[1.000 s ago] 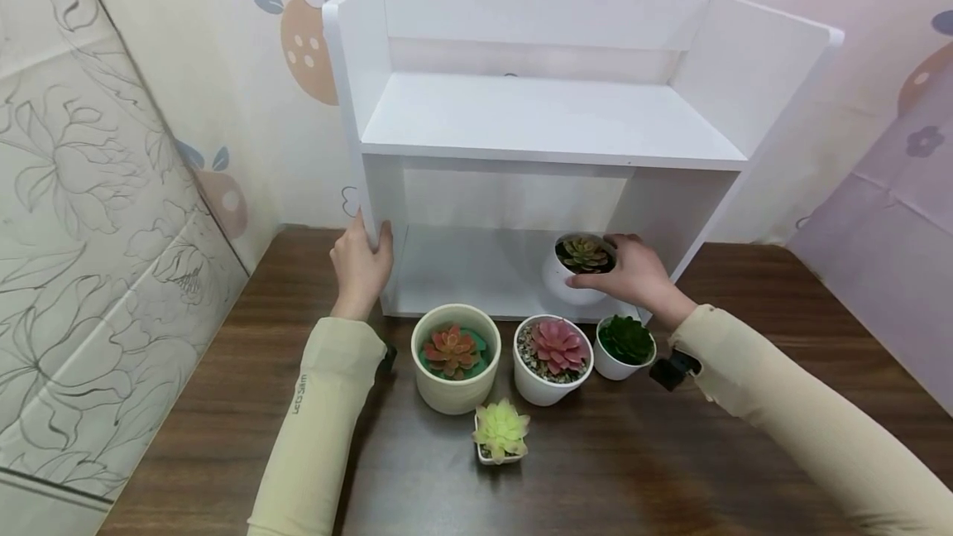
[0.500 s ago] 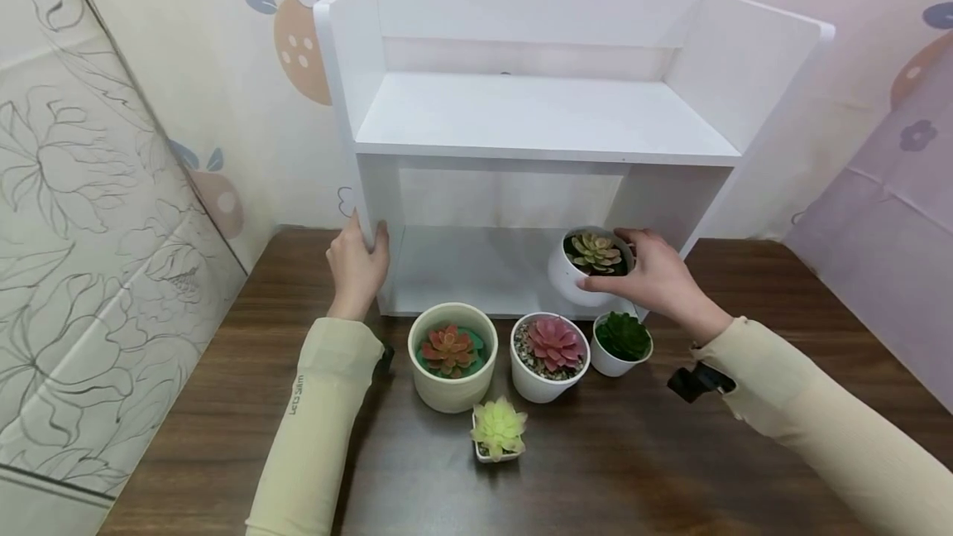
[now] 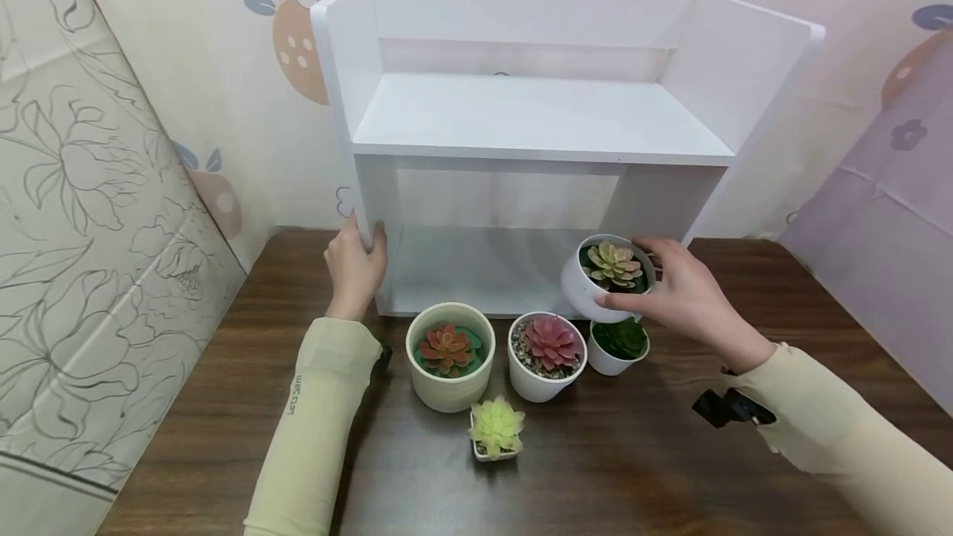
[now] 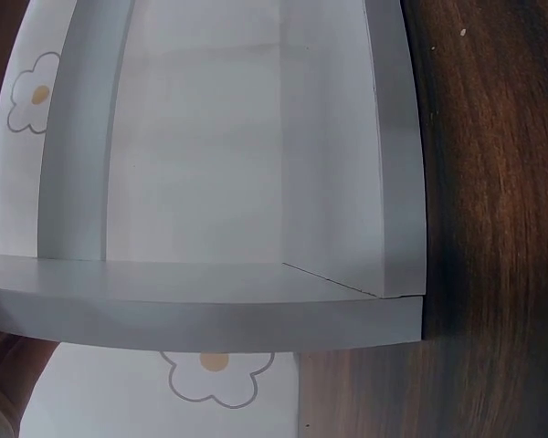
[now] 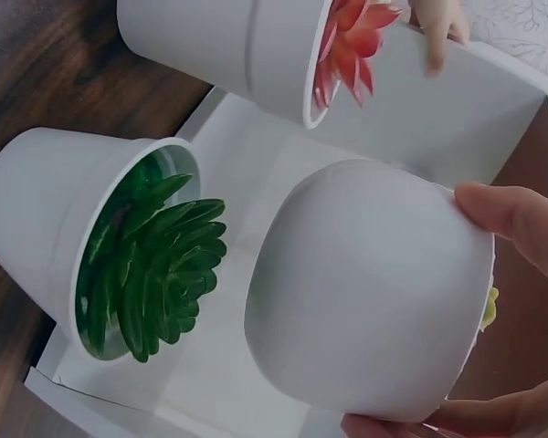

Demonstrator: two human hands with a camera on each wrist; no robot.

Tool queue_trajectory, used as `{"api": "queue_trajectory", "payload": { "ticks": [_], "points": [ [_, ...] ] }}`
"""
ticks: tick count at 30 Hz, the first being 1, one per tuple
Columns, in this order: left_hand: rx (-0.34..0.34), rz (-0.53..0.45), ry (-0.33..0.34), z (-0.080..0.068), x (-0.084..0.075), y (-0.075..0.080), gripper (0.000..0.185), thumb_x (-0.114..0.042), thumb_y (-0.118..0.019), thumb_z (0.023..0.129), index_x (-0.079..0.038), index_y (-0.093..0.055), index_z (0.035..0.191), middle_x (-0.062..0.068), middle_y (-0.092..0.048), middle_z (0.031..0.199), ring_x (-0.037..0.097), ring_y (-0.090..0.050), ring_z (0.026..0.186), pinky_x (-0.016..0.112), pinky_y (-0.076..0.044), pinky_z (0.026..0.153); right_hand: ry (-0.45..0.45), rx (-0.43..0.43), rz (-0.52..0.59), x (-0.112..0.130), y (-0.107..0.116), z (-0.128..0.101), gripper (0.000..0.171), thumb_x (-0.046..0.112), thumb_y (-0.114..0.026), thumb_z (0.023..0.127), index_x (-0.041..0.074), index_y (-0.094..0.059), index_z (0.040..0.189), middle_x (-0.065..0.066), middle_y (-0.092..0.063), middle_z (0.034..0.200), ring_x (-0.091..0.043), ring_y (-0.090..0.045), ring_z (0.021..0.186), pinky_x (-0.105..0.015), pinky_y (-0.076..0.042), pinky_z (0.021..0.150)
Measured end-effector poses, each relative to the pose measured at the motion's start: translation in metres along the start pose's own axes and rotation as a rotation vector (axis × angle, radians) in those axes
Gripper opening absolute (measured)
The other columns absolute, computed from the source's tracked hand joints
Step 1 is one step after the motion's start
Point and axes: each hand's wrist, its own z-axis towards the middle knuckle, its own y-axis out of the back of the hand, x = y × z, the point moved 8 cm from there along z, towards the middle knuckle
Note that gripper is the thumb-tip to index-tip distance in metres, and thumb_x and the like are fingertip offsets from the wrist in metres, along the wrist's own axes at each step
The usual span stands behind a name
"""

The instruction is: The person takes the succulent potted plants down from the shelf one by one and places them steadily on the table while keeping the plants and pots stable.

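My right hand (image 3: pixel 688 292) grips a rounded white pot with a yellow-green succulent (image 3: pixel 612 265) by its rim, thumb in front and fingers behind. Tilted slightly, the pot overlaps the lower shelf's front edge and the dark green succulent (image 3: pixel 621 339) in the head view. Its smooth underside (image 5: pixel 365 292) fills the middle of the right wrist view. With thumb and fingers on either side of the panel, my left hand (image 3: pixel 355 267) holds the left side of the white two-tier shelf (image 3: pixel 543 118). Only part of that hand shows in the left wrist view, at the panel (image 4: pixel 192 319).
Before the shelf on the dark wooden table (image 3: pixel 596 470) stand a cream pot with an orange-red succulent (image 3: pixel 450 391), a white pot with a pink succulent (image 3: pixel 538 387) and a small yellow-green succulent (image 3: pixel 496 428). A patterned wall (image 3: pixel 283 164) lies behind.
My right hand has drawn the rounded white pot off the lower shelf, rightward and toward me, over the dark green succulent. My left hand keeps its hold on the side panel.
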Motion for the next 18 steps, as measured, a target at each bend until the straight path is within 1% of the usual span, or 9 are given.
{"api": "queue_trajectory", "payload": {
  "ticks": [6,11,16,18],
  "points": [
    [-0.006,-0.006,-0.005,0.001,0.001,0.001,0.033,-0.019,-0.052,0.096,0.005,-0.058,0.118,0.026,-0.066,0.114,0.043,-0.064,0.105,0.056,-0.046,0.091,0.008,-0.013,-0.008,0.0,0.007,-0.016,0.098,0.05,-0.079,0.072,-0.003,-0.036,0.142,-0.027,-0.045,0.132,-0.038,-0.05,0.106,-0.054,-0.044,0.082],
    [0.001,-0.008,-0.004,0.0,0.001,0.0,0.033,-0.018,-0.053,0.096,0.005,-0.058,0.118,0.026,-0.065,0.114,0.043,-0.063,0.106,0.057,-0.046,0.092,0.015,-0.023,-0.032,0.001,0.012,-0.029,0.096,0.05,-0.08,0.071,-0.002,-0.039,0.141,-0.024,-0.049,0.124,-0.034,-0.051,0.1,-0.05,-0.043,0.077],
    [0.003,-0.004,-0.012,0.001,0.001,0.001,0.032,-0.019,-0.052,0.096,0.004,-0.058,0.117,0.026,-0.066,0.114,0.043,-0.063,0.106,0.056,-0.047,0.091,0.025,-0.033,-0.049,0.002,0.015,-0.042,0.095,0.049,-0.082,0.069,-0.001,-0.042,0.14,-0.023,-0.05,0.124,-0.034,-0.051,0.101,-0.051,-0.042,0.077],
    [0.006,-0.001,-0.01,0.001,0.001,0.001,0.032,-0.019,-0.052,0.096,0.004,-0.058,0.117,0.026,-0.066,0.113,0.043,-0.063,0.106,0.056,-0.047,0.091,0.03,-0.042,-0.051,0.002,0.016,-0.047,0.095,0.048,-0.083,0.067,-0.001,-0.043,0.139,-0.022,-0.05,0.125,-0.033,-0.052,0.101,-0.049,-0.042,0.076]
  ]
}}
